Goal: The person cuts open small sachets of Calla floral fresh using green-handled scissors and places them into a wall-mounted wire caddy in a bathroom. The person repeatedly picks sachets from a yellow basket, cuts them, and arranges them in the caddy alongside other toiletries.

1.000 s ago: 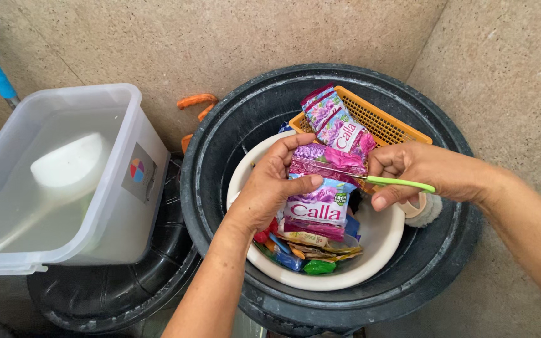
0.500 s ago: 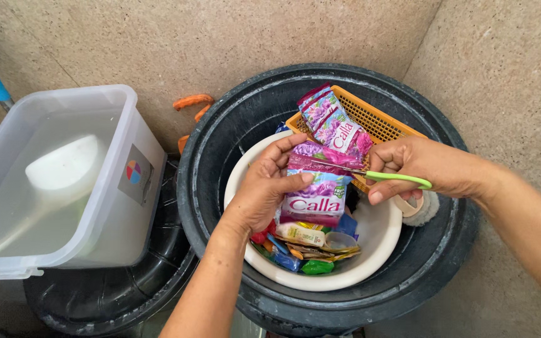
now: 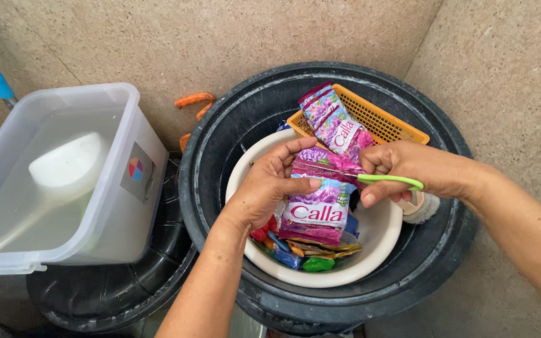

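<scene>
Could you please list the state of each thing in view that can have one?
Left hand: gripping the purple sachet strip.
Right hand: closed on the green-handled scissors.
Purple sachet strip: held up over the bowl, scissors at its top.
Green-handled scissors: blades against the strip.
White bowl: holds loose sachets.
Orange basket: holds another sachet strip.
Clear plastic tub: lidless, filled with water, a white ladle in it.

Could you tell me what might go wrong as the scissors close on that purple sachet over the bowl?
The left hand pinches the purple sachet close to where the green-handled scissors in the right hand meet it, so a fingertip could get nicked. Once the sachet is cut, its contents might spill onto the packets in the cream bowl. The joined strip of sachets draped on the orange basket may slide.
</scene>
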